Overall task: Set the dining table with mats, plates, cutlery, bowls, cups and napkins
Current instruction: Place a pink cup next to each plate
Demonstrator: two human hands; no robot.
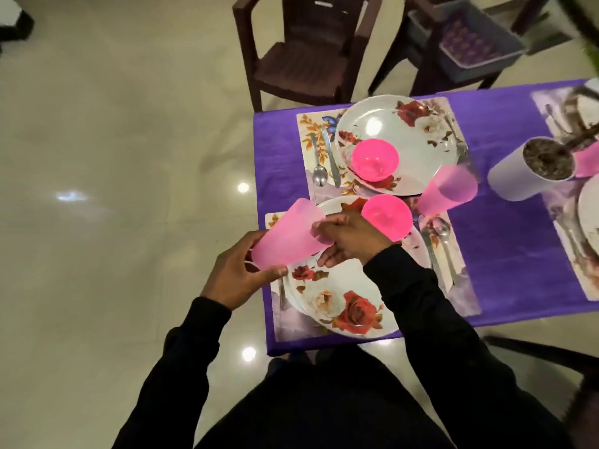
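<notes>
A pale pink cup (285, 238) is tilted on its side above the table's left edge. My left hand (236, 273) grips its base end, and my right hand (350, 238) holds its rim end. Under them lies a rose-patterned plate (340, 306) on a floral mat (291, 328), with a bright pink bowl (387, 217) on it. The far setting has a plate (418, 140), a pink bowl (374, 160), a spoon (319, 170) and a knife (332, 157). A second pink cup (449, 189) stands between the settings.
The purple tablecloth (505, 241) covers the table. A white pot with soil (531, 170) stands at the right, beside more place settings. Two dark chairs (301, 50) stand beyond the table, one holding a grey crate (466, 37). Another spoon and knife (437, 241) lie right of the near plate.
</notes>
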